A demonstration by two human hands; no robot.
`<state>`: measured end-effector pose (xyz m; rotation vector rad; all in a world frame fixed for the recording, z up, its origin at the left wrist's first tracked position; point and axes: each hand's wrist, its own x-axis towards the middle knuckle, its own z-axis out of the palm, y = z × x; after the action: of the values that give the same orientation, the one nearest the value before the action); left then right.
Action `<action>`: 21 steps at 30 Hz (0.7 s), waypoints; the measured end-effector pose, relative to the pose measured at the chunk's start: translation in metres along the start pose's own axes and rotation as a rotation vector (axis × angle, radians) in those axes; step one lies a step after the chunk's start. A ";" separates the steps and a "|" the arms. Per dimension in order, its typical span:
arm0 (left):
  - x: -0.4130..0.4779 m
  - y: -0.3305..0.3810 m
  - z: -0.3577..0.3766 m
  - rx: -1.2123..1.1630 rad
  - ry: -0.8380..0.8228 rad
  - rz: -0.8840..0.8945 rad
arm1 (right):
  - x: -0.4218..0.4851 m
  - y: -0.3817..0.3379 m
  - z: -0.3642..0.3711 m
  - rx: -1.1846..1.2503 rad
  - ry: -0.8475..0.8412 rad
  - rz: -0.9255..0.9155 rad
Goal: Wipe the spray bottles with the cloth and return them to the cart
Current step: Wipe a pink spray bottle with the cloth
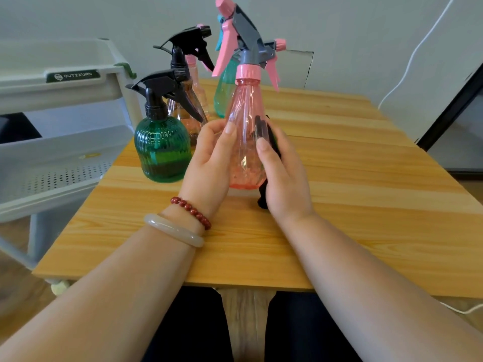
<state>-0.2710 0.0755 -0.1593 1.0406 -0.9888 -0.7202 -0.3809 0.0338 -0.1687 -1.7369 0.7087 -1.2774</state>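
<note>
A clear pink spray bottle (pixel 245 131) with a grey and pink trigger head stands upright between my hands, its base just above the wooden table (pixel 352 178). My left hand (pixel 211 160) grips its left side, thumb on the front. My right hand (pixel 282 171) holds a black cloth (pixel 264 134) pressed against the bottle's right side. Behind on the table stand a dark green ribbed bottle (pixel 162 150), a brownish bottle (pixel 188 111) with a black trigger, a pale pink bottle (pixel 196 82) and a teal bottle (pixel 224 92).
A white tiered cart (pixel 65 82) stands to the left of the table, its perforated middle shelf (pixel 60 176) at table height. A white cable (pixel 415 53) runs down the wall at the right. A dark-framed panel (pixel 449 111) stands at the far right.
</note>
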 end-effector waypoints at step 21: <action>-0.002 -0.004 -0.002 0.114 -0.123 0.158 | 0.003 0.000 0.001 -0.221 0.098 -0.243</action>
<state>-0.2703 0.0768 -0.1637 1.0120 -1.2161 -0.6087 -0.3790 0.0321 -0.1672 -1.9982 0.7352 -1.5039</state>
